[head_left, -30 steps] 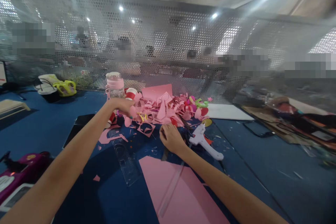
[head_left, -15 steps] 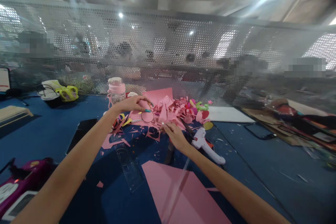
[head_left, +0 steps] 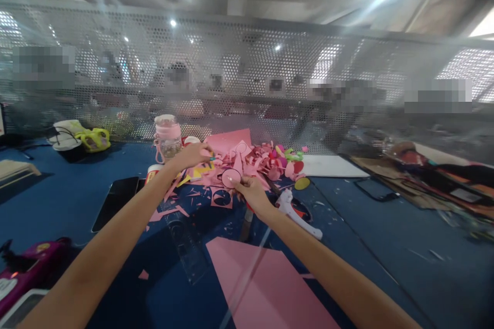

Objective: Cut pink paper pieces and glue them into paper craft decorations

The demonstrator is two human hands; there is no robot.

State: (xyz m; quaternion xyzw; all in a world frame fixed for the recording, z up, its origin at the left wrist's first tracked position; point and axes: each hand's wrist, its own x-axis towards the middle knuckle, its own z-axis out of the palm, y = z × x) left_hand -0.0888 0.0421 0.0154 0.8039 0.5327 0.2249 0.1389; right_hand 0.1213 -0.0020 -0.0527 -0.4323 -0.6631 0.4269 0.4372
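Note:
Between its thumb and fingers my right hand holds a pink paper circle with a dark outline. My left hand is at the left side of a heap of pink paper cut-outs, its fingers bent and close together; what they grip, if anything, is hidden. A larger pink sheet lies in front of me. Left of it rests a clear plastic stencil ruler. A white glue gun lies beside my right wrist. Below the circle is a square scrap with a round hole.
A pink-lidded bottle stands behind my left hand, near a perforated metal partition. A black phone lies left of my forearm, with a purple device nearer. A white board and cardboard lie at right.
The outlined circle has gone from beside my left fingers to my right hand, moving right and nearer. My left hand has drawn back left and its fingers have bent. The view has shifted slightly.

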